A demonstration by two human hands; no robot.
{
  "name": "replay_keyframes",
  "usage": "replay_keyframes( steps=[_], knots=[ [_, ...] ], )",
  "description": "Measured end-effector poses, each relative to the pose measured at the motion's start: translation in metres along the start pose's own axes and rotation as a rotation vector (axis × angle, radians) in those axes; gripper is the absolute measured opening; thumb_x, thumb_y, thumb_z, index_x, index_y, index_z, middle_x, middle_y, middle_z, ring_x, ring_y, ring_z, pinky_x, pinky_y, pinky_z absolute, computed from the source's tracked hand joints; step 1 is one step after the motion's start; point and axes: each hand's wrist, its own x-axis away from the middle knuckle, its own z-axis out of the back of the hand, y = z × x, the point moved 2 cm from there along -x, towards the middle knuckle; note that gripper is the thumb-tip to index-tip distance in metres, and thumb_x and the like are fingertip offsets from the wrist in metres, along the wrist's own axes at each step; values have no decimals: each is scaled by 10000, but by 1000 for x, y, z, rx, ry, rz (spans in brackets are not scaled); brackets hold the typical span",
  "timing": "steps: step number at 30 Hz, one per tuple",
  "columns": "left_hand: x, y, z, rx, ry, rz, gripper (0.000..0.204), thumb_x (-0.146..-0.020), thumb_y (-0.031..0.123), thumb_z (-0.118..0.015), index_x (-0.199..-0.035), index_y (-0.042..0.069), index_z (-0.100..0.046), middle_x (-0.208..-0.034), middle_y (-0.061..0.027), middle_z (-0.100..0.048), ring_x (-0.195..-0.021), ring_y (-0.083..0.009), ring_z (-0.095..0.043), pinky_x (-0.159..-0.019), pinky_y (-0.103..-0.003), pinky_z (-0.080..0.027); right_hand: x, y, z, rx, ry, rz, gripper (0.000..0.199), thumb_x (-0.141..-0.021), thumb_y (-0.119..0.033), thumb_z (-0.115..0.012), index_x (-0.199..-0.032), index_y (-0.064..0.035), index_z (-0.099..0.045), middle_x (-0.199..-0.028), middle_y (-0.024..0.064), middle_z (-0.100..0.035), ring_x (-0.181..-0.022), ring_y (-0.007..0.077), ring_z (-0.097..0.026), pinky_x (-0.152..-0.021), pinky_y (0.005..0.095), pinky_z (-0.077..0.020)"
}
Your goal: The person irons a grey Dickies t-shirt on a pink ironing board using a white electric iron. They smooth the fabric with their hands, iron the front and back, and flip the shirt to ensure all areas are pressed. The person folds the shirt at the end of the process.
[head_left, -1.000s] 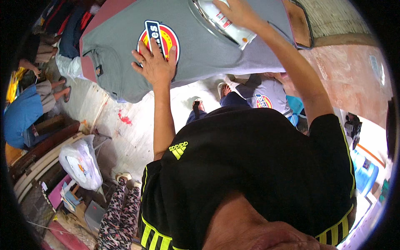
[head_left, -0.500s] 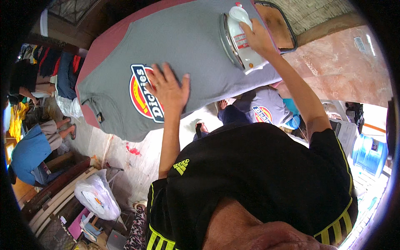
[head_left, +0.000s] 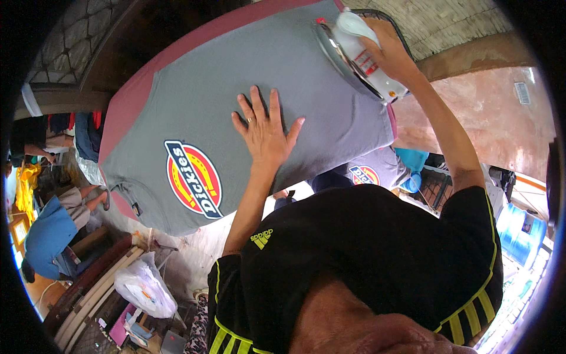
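Note:
A grey T-shirt (head_left: 236,65) with a red, yellow and blue chest print (head_left: 193,179) lies spread over a maroon-covered ironing board (head_left: 131,118). My left hand (head_left: 266,131) rests flat on the shirt, fingers spread, a ring on one finger, just to the right of the print. At the board's far right end, my right hand (head_left: 386,50) grips the handle of a white clothes iron (head_left: 365,62). The iron's shiny metal soleplate edge faces left, and it is tilted at the shirt's hem. Part of the handle is hidden by my fingers.
Beyond the board's right end is a black-framed rest (head_left: 407,41). Below it a person in a grey printed shirt (head_left: 377,165) sits close by. A blue water jug (head_left: 522,233) stands right. At left are a person in blue (head_left: 50,236) and a white plastic bag (head_left: 144,286).
My right hand has moved the iron rightward to the hem, tilting it. My left hand has shifted right, off the print, which now shows whole. The shirt appears lower in view.

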Motion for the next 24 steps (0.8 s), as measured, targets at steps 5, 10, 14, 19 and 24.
replay_keyframes(
  steps=[5,10,14,19,24],
  knots=[
    [-70,0,-16,-43,115,-108,698,-888,566,-588,-1428,142,-458,-1506,-229,-342,-1391,-497,-275,-1036,-704,-225,19,50,45,-280,-289,-845,376,-1002,-384,-542,-1105,-23,-568,-722,77,-572,-593,145,-557,-496,319,-454],
    [-166,7,-36,53,211,-191,540,-905,472,-597,-1328,140,-547,-1412,-188,-474,-1335,-432,-388,-1021,-636,-315,16,94,35,-199,-294,-750,411,-989,-423,-554,-1080,-24,-583,-688,45,-531,-556,102,-518,-444,278,-406],
    [-226,33,-71,54,341,-175,452,-876,417,-630,-1238,148,-602,-1307,-163,-561,-1221,-416,-511,-964,-612,-388,34,157,0,-210,-173,-624,485,-983,-428,-552,-1228,-10,-538,-834,93,-581,-653,138,-584,-486,290,-466],
    [-262,58,-89,34,172,-41,590,-724,423,-764,-1184,75,-642,-1264,-170,-568,-1254,-403,-486,-1024,-604,-336,39,131,0,-515,-216,-801,398,-1008,-377,-529,-1162,-11,-554,-675,-13,-493,-492,54,-435,-404,243,-363],
    [-272,64,-88,-31,215,-45,416,-722,273,-734,-1094,92,-684,-1121,-144,-582,-1150,-350,-504,-958,-563,-352,40,151,3,-344,-313,-657,421,-1015,-332,-523,-1260,10,-510,-874,105,-595,-721,192,-589,-630,334,-489]
  ],
)
